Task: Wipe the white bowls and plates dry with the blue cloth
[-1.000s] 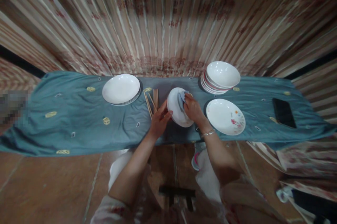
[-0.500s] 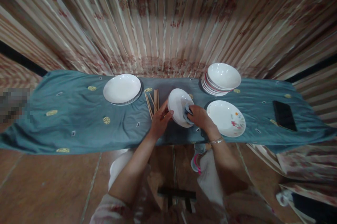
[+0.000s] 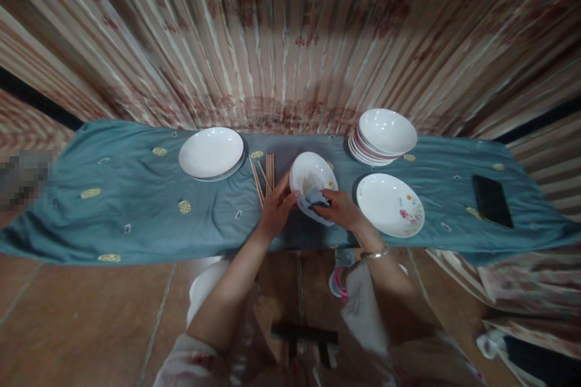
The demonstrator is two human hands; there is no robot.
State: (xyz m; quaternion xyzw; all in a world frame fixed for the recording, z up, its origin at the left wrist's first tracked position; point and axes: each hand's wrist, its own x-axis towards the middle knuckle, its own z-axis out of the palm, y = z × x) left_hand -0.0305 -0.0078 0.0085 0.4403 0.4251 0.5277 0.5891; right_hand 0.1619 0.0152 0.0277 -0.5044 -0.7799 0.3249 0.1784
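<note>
Tilted toward me over the table is a white plate with a small flower print on its right side. My left hand grips its left rim, thumb on the front and fingers behind. In my right hand is a bunched grey-blue cloth, pressed against the lower part of the plate's face. Several wooden chopsticks lie just beyond my left hand. Close to my right hand rests a flower-printed white plate.
A stack of white bowls stands at the back right, and stacked white plates lie at the back left. A black phone lies on the blue tablecloth at right. Behind hangs a pleated curtain.
My right hand has moved the cloth down and left across the plate, from its right side to its lower part. More of the cloth shows, and the flower print is uncovered.
</note>
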